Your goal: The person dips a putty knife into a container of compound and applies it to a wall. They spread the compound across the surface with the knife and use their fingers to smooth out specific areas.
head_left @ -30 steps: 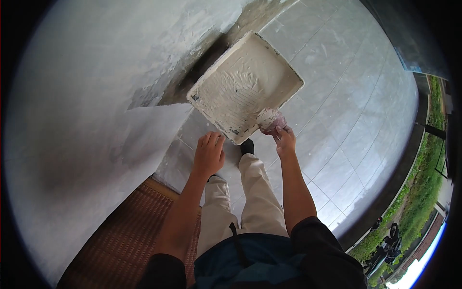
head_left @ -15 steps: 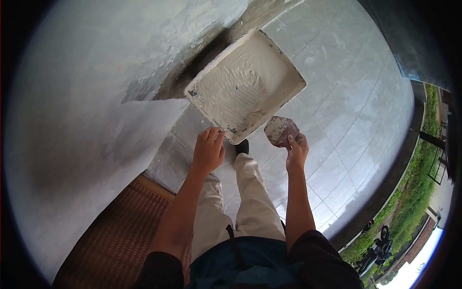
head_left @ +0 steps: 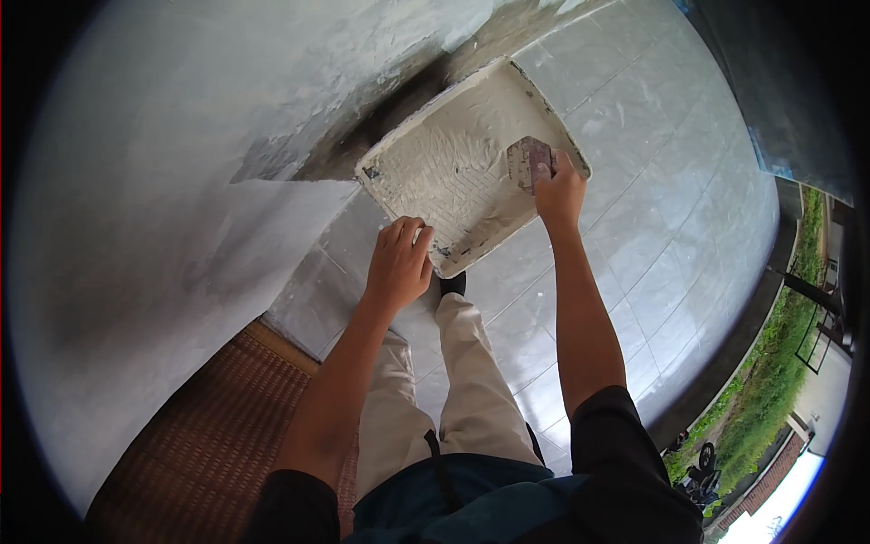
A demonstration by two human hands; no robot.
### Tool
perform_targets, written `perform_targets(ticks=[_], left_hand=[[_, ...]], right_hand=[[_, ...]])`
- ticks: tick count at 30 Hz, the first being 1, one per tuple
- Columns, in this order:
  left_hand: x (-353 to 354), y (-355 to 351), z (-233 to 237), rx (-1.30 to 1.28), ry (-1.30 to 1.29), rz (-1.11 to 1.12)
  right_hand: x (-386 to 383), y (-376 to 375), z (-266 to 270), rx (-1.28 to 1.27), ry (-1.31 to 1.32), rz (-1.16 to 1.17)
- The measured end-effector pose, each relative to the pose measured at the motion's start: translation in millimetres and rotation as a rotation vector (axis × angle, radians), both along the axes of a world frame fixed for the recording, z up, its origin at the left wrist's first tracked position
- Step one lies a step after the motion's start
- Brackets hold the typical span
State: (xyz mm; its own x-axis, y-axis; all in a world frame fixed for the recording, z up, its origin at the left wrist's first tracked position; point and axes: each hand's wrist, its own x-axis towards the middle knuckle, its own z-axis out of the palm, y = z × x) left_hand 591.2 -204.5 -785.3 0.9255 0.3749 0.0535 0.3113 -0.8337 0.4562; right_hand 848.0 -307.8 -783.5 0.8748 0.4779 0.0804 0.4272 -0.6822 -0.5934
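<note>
Head view of a person working with both hands at a shallow tray (head_left: pixel 492 239) coated inside with pale paste (head_left: pixel 453 172), which is ridged toward the left and smoother toward the right. The right hand (head_left: pixel 560 192) grasps a flat, dark reddish scraper (head_left: pixel 524 163) between its fingers, the thumb lying along its face; the scraper is positioned over the right part of the tray, though whether it touches the paste cannot be determined. The left hand (head_left: pixel 401 263) lies at the tray's near-left edge, its fingers bent over the rim; whether they grip it cannot be told. To the left rises a grey, patchily surfaced wall (head_left: pixel 181 181), with a brown woven panel (head_left: pixel 208 435) at lower left. Grey floor tiles (head_left: pixel 671 236) extend to the right; beyond them appear grass (head_left: pixel 761 390) and a motorcycle (head_left: pixel 700 476).
</note>
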Motion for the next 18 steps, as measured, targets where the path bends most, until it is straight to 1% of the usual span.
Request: perform_targets(ticks=[3,7,12,18], left_hand=[[-0.7,-1.3,-3.8,-0.006,-0.007,0.013],[-2.8,-3.4,-8.7,-0.014,-0.005,0.018],[-2.9,-3.2,-9.1,-0.061,-0.035,0.031],[-5.6,-5.6,-9.9,-0.079,-0.043,0.051]], right_hand=[[0.7,-1.3,-3.8,-0.050,0.001,0.056],[-1.4,-1.6,-7.3,-0.069,0.008,0.058],[0.7,0.8,-12.2,-0.054,0.049,-0.025],[-1.7,1.1,-18.3,-0.058,0.050,-0.042]])
